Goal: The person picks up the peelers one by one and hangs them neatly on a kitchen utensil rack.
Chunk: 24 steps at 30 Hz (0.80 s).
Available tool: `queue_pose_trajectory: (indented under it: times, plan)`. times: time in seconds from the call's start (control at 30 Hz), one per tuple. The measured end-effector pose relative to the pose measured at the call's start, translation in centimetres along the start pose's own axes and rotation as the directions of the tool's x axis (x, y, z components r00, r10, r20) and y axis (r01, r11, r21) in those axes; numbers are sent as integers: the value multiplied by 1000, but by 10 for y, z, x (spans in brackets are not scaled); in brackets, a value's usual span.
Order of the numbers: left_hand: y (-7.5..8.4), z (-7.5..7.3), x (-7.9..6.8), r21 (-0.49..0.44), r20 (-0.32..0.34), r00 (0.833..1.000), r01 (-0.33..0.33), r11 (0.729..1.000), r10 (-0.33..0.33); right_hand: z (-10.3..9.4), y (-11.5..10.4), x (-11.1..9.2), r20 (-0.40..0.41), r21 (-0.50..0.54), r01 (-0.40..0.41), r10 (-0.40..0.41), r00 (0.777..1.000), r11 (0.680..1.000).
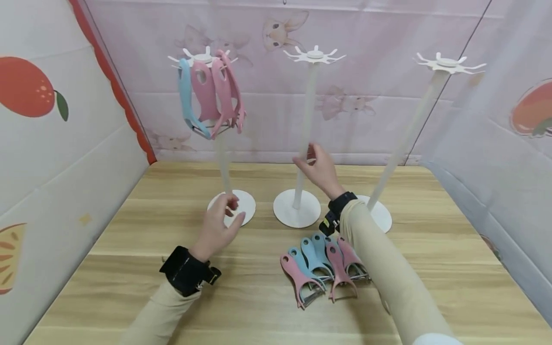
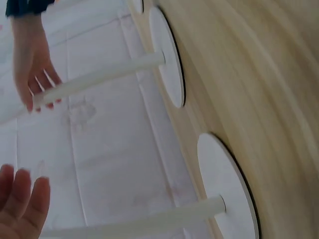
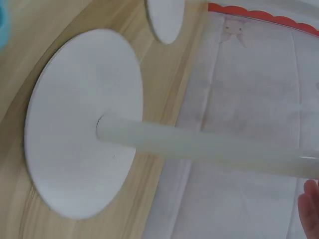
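My right hand (image 1: 320,167) is at the pole of the middle white stand (image 1: 309,96), thumb and fingers curved about it. In the left wrist view, its fingers (image 2: 42,84) overlap that pole. My left hand (image 1: 217,225), fingers loosely bent and holding nothing, hovers by the round base of the left stand (image 1: 247,199). Several pink Y-shaped peelers (image 1: 206,98) and a blue peeler (image 1: 185,88) hang from the left stand's hooks. On the table, below my right wrist, lies a pile of pink peelers (image 1: 294,270) and blue peelers (image 1: 311,254).
Behind my right forearm stands a third white stand (image 1: 398,148), its hooks bare and its base partly hidden by the sleeve. All three stands are near the back edge of the wooden table (image 1: 254,306). A rabbit-printed curtain (image 1: 263,110) hangs behind them.
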<state>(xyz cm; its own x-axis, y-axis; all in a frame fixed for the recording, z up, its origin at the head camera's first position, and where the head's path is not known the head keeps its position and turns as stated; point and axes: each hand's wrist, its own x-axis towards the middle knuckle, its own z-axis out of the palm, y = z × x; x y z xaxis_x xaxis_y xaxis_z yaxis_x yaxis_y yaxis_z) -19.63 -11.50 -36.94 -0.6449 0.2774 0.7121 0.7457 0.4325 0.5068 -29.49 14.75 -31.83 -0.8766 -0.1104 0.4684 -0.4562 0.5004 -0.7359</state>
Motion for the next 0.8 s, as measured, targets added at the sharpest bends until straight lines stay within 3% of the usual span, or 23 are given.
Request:
queue_pose_trajectory:
  times: [0.07, 0.13, 0.2, 0.27, 0.33, 0.4, 0.5, 0.63, 0.73, 0.8]
  plan:
    - [6, 4, -1, 18, 114, 993, -35, 999, 33, 0, 1, 7, 23, 73, -28, 26, 999, 997]
    - [12, 9, -2, 39, 285, 957, -71, 997, 57, 0, 2, 12, 39, 129, -47, 43, 998, 991]
    - [17, 17, -2, 64, 470, 880, -114, 991, 70, 0, 2, 14, 51, 181, -67, 59, 997, 981]
    - [22, 26, -4, 79, 625, 776, -170, 982, 84, 1, 3, 17, 65, 237, -83, 70, 995, 968]
    - [27, 38, -5, 82, 722, 684, -235, 969, 105, 4, 5, 18, 83, 302, -110, 89, 993, 947]
    - [30, 50, -7, 78, 774, 619, -300, 951, 132, 7, 8, 18, 101, 361, -122, 91, 991, 925]
    - [39, 66, -10, 67, 811, 560, -378, 923, 170, 12, 12, 17, 132, 413, -131, 83, 988, 901]
    - [53, 82, -13, 7, 862, 472, -375, 927, 184, 18, 16, 13, 157, 420, -133, 73, 985, 897]
    - [59, 89, -15, -37, 887, 420, -353, 935, 194, 21, 17, 11, 156, 419, -130, 70, 985, 898]
    - [60, 90, -17, -44, 891, 409, -355, 934, 197, 24, 17, 10, 153, 427, -116, 55, 987, 897]
